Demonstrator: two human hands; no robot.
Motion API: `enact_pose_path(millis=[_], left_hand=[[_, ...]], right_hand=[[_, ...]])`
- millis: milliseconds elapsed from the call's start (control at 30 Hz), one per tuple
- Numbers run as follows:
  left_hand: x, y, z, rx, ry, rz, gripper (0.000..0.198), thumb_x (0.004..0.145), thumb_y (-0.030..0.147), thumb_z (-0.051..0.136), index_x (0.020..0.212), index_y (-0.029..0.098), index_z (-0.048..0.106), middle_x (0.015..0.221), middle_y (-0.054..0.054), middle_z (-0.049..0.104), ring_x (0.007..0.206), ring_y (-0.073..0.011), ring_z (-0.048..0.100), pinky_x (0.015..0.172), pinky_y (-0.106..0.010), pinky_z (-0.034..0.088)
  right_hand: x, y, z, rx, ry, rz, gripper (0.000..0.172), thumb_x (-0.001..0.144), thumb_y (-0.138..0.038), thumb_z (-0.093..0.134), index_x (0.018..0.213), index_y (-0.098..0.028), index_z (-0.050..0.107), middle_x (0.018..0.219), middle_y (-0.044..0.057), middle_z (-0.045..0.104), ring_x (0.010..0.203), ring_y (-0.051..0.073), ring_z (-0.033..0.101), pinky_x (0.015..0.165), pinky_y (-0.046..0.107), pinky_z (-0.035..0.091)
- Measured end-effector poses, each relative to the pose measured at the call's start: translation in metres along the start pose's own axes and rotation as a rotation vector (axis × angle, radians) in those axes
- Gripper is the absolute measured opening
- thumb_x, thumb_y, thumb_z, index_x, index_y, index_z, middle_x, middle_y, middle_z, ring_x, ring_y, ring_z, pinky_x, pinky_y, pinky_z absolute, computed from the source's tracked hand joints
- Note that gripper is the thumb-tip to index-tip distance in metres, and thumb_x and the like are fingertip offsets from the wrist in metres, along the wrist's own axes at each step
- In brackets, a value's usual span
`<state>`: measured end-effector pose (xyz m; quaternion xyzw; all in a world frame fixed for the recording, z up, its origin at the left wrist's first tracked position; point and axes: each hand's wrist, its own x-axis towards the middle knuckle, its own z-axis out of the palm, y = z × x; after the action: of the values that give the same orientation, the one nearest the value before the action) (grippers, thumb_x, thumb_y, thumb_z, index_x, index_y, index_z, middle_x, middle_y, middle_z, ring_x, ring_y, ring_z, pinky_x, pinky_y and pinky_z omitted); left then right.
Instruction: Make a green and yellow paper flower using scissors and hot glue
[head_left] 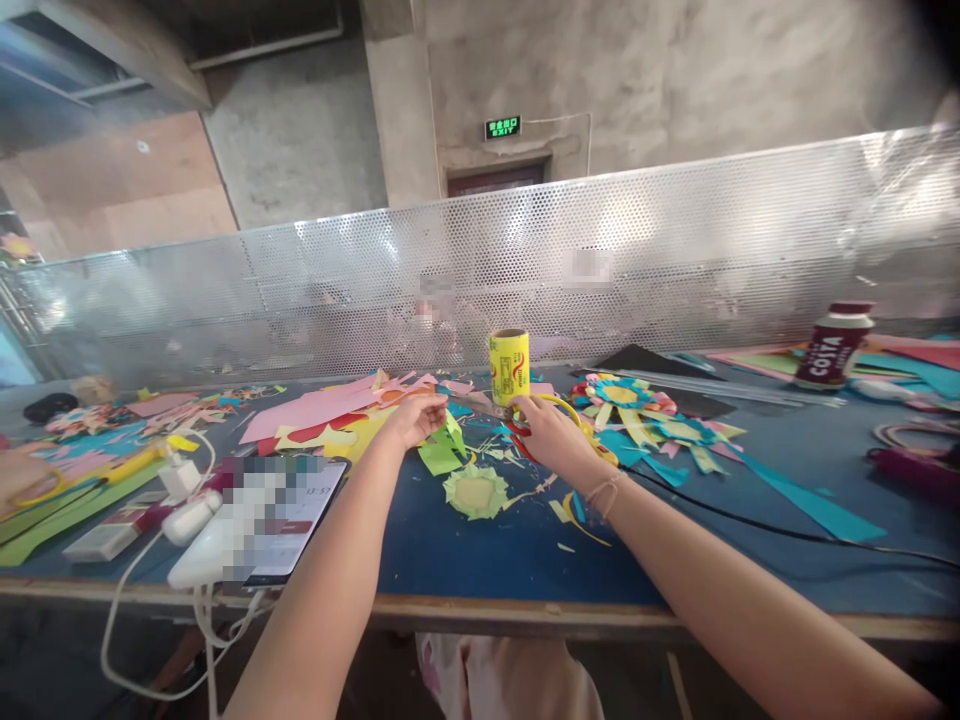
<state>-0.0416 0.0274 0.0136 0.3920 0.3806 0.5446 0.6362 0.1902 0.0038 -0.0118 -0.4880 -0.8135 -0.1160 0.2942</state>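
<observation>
My left hand point(415, 418) pinches a piece of green paper point(442, 450) just above the blue table top point(480, 550). My right hand point(546, 435) is closed around the handles of red and yellow scissors point(525, 430), with the blades pointing toward the green paper. A green and yellow paper flower point(474, 491) lies on the table just in front of both hands. A yellow cylindrical can point(509, 367) stands upright right behind my right hand.
A phone point(289, 520) and white power bank point(199, 560) with cables lie front left. Coloured paper sheets point(322, 410) and scraps cover the left. Paper flowers point(637, 410) and a blue strip point(810, 505) lie right. A Costa bottle point(832, 345) stands far right. A perforated metal screen point(600, 260) backs the table.
</observation>
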Motion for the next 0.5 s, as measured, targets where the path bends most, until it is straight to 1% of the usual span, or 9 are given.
enact_pose_path(millis=[100, 200, 333, 400, 500], left_hand=[[-0.0007, 0.0007, -0.0039, 0.006, -0.027, -0.041, 0.007, 0.067, 0.007, 0.065, 0.066, 0.011, 0.059, 0.056, 0.000, 0.058, 0.049, -0.0065, 0.053, 0.053, -0.020, 0.045], [-0.0015, 0.0005, -0.0067, -0.004, -0.095, -0.041, 0.006, 0.069, 0.008, 0.065, 0.068, 0.011, 0.059, 0.057, -0.001, 0.057, 0.052, -0.0074, 0.055, 0.055, -0.021, 0.045], [-0.0025, 0.0003, -0.0081, -0.027, -0.200, 0.030, 0.009, 0.069, 0.011, 0.068, 0.071, 0.011, 0.059, 0.057, 0.001, 0.055, 0.054, -0.0071, 0.055, 0.059, -0.021, 0.045], [-0.0032, 0.0003, -0.0078, -0.020, -0.216, 0.063, 0.010, 0.068, 0.012, 0.069, 0.071, 0.011, 0.060, 0.058, 0.001, 0.055, 0.056, -0.0071, 0.055, 0.060, -0.021, 0.045], [-0.0046, 0.0004, -0.0069, 0.002, -0.220, 0.097, 0.012, 0.067, 0.013, 0.071, 0.073, 0.010, 0.061, 0.059, 0.001, 0.055, 0.057, -0.0068, 0.055, 0.062, -0.020, 0.044]], right_hand=[[-0.0004, 0.0003, -0.0004, 0.008, -0.011, -0.003, 0.038, 0.071, -0.007, 0.047, 0.107, -0.018, 0.049, 0.103, 0.011, 0.056, 0.092, 0.022, 0.054, 0.066, 0.027, 0.037], [-0.0001, 0.0004, 0.0003, 0.044, -0.015, 0.001, 0.037, 0.071, -0.007, 0.048, 0.106, -0.018, 0.049, 0.103, 0.010, 0.057, 0.094, 0.022, 0.053, 0.068, 0.027, 0.038], [0.0018, 0.0005, 0.0036, 0.146, -0.040, 0.009, 0.036, 0.071, -0.010, 0.051, 0.106, -0.018, 0.050, 0.101, 0.009, 0.059, 0.090, 0.020, 0.054, 0.073, 0.027, 0.039], [0.0028, 0.0003, 0.0044, 0.180, -0.064, 0.020, 0.035, 0.071, -0.011, 0.052, 0.105, -0.018, 0.050, 0.101, 0.009, 0.060, 0.088, 0.019, 0.055, 0.073, 0.027, 0.039], [0.0035, -0.0005, 0.0041, 0.215, -0.102, 0.046, 0.035, 0.070, -0.013, 0.052, 0.104, -0.017, 0.051, 0.097, 0.009, 0.061, 0.083, 0.019, 0.056, 0.068, 0.026, 0.040]])
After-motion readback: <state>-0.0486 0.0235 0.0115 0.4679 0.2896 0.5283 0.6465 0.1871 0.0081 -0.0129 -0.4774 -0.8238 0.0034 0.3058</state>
